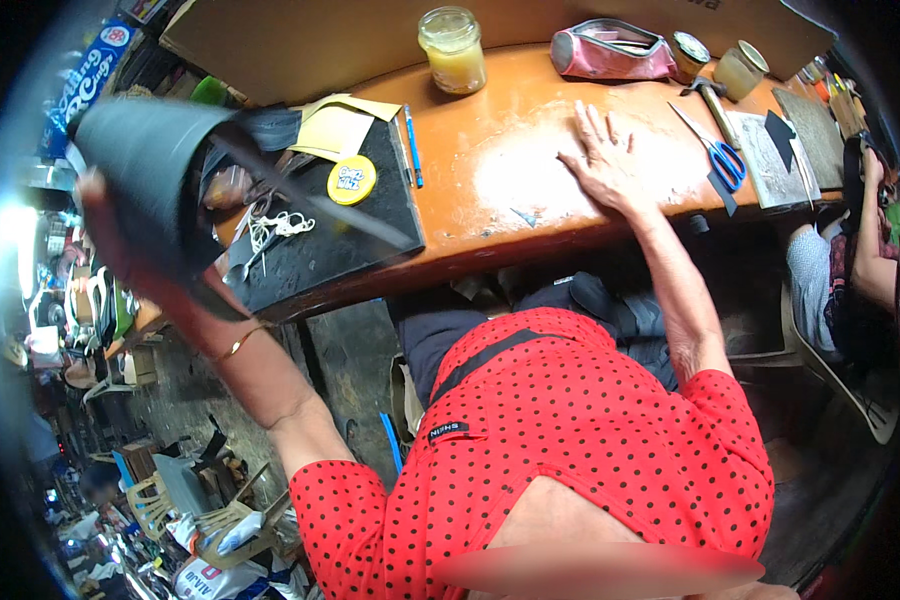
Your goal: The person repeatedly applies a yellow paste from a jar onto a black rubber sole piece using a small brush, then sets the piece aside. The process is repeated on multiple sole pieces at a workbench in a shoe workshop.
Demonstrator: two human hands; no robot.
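My left hand (pixel 120 225), raised at the far left, grips a curled sheet of black material (pixel 145 150); rubber or leather, I cannot tell which. A loose strip-like end (pixel 320 205) of dark material trails to the right over the black mat (pixel 370 255), smeared by motion. My right hand (pixel 605 158) lies flat on the orange tabletop (pixel 490 190) with its fingers spread, holding nothing. Close below it is a small dark scrap (pixel 522 216). On the mat sit a round yellow lid-like disc (pixel 352 180), yellow sheets (pixel 335 130), a blue pen (pixel 413 150) and tangled white string (pixel 275 228).
A glass jar of yellowish stuff (pixel 452 55) and a pink pouch (pixel 615 50) stand along the back. Blue-handled scissors (pixel 725 165), a hammer (pixel 710 92) and another jar (pixel 740 70) are at right. Beyond sits another person, whose arm (pixel 875 240) shows.
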